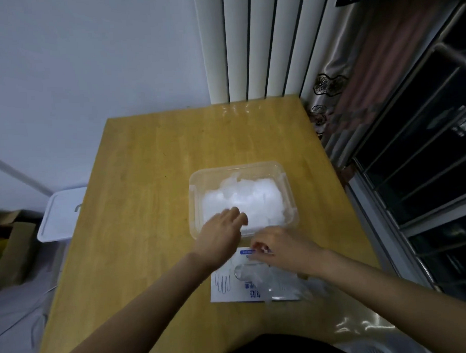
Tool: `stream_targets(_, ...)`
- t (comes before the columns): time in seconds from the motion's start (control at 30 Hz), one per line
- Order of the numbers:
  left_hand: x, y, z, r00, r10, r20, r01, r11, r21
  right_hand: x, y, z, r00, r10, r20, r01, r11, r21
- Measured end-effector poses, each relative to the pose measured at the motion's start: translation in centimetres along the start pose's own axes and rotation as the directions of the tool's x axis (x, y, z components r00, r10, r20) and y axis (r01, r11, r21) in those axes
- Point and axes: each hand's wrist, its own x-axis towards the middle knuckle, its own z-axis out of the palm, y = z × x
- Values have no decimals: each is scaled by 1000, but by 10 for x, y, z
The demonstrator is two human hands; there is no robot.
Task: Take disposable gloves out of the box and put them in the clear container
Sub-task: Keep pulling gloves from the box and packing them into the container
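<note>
Box (229, 293) shows blue, unreadable print, glove outline.

Bare forearms (151, 298), black top (280, 346)

Left hand (223, 229): fingertips smeared by motion; contact with the heap of crumpled whitish gloves (250, 199) in the clear rectangular plastic container (289, 190) cannot be confirmed. Right hand (279, 250) hides the far edge of the flat white-and-blue cardboard glove box (228, 291); its grip is indeterminate. Box print unreadable. Yellow wooden table (147, 179): near edge cut off.
</note>
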Motion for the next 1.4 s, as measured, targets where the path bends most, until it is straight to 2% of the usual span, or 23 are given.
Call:
stream_targets(0.1,-27,18,14,987,37,157,-26,997,-73,-15,4,16,973,99,208,-78,991,-106)
stream_targets(0.2,-47,20,36,907,-93,411,113,993,-25,-21,5,24,968,145,204,-125,986,-108)
stream_targets(0.27,-53,20,46,873,-137,467,141,990,27,-21,1,30,970,162,180,-139,981,-134)
stream_targets(0.43,-56,24,55,884,-199,423,186,980,72,-19,0,32,971,236,22,-234,970,-65)
stream_targets(0.73,-56,33,56,863,-291,413,280,956,89,-25,-11,5,956,240,-169,-240,971,20)
stream_targets(0.83,-57,34,57,861,-313,401,322,945,46,-25,-13,-5,918,307,-249,-289,951,107)
stream_targets(0.97,-57,35,56,858,-315,405,338,941,15,-22,-15,-30,834,397,-383,-334,916,221)
stream_targets(1.03,-56,32,54,853,-308,421,388,914,-119,-20,-15,-41,805,427,-411,-338,900,274)
stream_targets(1.1,-56,30,48,870,-287,400,434,830,-349,-19,-14,-45,793,455,-404,-356,886,298)
stream_targets(1.17,-55,31,37,892,-308,331,443,745,-499,-18,-13,-48,788,485,-380,-374,867,330)
stream_targets(1.27,-49,34,23,911,-367,186,399,678,-617,-15,-17,-49,792,509,-337,-347,830,437)
stream_targets(1.4,-35,40,2,864,-498,73,373,538,-756,-7,-23,-51,781,511,-359,-298,810,505)
